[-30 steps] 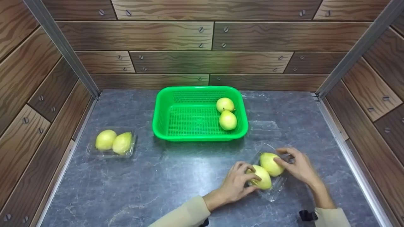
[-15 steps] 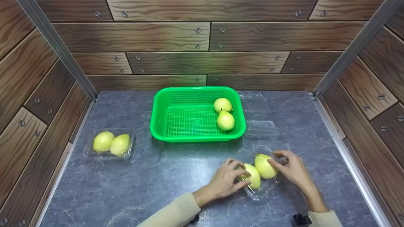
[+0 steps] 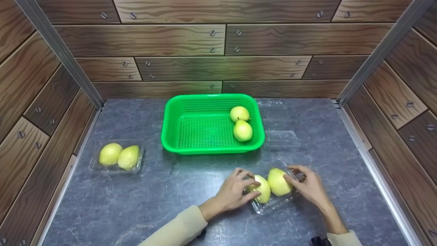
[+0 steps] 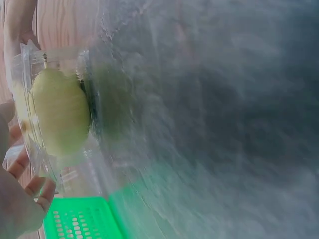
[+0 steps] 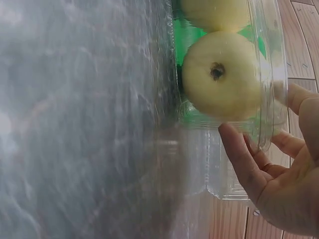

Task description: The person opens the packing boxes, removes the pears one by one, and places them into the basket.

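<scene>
A clear plastic clamshell box (image 3: pixel 275 206) with two yellow-green pears (image 3: pixel 279 182) side by side sits on the front right of the table. My left hand (image 3: pixel 232 191) holds its left end, fingers bent over the top and thumb on the near side. At the opposite end my right hand (image 3: pixel 309 184) grips the box between thumb and fingers. Seen from the right wrist, a pear (image 5: pixel 222 74) lies behind the clear wall, and the fingertips touch the rim and side. The left wrist view has the other pear (image 4: pixel 62 112) inside the plastic.
A green basket (image 3: pixel 213 150) at the back centre holds two pears (image 3: pixel 242 130) on its right side. Another clear box with two pears (image 3: pixel 111 153) stands at the left. Right of the basket lie clear, see-through plastic boxes (image 3: pixel 281 138). Wood-patterned walls (image 3: pixel 191 39) enclose the table.
Both hands have moved left with the boxed pears, and the box has turned to lie less steeply. The view has also shifted slightly. Basket and left box stay put.
</scene>
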Available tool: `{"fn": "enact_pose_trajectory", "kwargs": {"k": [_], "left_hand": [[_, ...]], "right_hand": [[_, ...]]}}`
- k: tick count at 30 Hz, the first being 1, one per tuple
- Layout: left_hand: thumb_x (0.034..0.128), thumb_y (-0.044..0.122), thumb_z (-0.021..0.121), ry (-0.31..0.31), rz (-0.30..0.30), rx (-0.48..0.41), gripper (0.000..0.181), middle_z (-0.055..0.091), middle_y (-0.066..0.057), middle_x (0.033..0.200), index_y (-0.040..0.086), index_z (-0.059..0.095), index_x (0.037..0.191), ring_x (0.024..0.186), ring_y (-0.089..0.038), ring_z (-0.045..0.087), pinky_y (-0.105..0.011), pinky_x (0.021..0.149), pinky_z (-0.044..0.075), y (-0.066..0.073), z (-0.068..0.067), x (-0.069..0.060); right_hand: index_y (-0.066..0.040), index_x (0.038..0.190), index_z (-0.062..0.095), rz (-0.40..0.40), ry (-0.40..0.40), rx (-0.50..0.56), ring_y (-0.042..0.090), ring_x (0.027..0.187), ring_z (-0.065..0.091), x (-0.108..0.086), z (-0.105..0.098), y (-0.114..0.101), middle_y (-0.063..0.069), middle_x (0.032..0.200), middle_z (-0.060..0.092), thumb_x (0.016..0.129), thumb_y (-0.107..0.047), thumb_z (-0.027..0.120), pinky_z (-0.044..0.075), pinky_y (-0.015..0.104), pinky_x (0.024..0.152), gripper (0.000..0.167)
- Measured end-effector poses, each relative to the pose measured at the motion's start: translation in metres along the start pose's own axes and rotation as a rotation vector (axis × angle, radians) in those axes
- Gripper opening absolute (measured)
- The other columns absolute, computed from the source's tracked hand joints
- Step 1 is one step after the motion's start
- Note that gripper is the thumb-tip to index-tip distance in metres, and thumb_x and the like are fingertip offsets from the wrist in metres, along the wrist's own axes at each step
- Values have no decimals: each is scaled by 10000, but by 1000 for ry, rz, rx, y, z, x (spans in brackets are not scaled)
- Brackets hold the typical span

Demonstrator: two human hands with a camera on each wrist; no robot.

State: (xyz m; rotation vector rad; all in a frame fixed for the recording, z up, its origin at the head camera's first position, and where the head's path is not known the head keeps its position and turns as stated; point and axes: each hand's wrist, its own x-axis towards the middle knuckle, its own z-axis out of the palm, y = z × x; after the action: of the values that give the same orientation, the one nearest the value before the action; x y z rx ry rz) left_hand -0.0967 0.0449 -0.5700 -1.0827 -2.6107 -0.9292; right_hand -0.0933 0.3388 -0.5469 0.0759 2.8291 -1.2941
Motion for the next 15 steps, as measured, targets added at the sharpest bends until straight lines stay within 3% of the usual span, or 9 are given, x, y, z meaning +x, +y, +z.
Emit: {"fn": "enact_pose_trajectory", "kwargs": {"k": [7, 15], "left_hand": [[1001, 464, 681, 19, -5, 10, 281, 708, 9, 1255, 254, 795, 1149, 1202, -191, 579, -344, 1017, 552, -7, -6, -6], [987, 402, 715, 94, 15, -11, 226, 714, 10, 1204, 231, 798, 1111, 1192, -204, 574, -362, 1031, 551, -18, -8, -15]], "right_hand": [[-61, 1333, 689, 23, -13, 107, 103, 775, 657, -6, 11, -4, 198, 1199, 662, 955, -287, 790, 616, 258, 604, 451], [-62, 1324, 689, 52, 14, 243, 106, 733, 626, -14, 27, -8, 141, 1112, 614, 949, -213, 795, 620, 311, 573, 418]]}}
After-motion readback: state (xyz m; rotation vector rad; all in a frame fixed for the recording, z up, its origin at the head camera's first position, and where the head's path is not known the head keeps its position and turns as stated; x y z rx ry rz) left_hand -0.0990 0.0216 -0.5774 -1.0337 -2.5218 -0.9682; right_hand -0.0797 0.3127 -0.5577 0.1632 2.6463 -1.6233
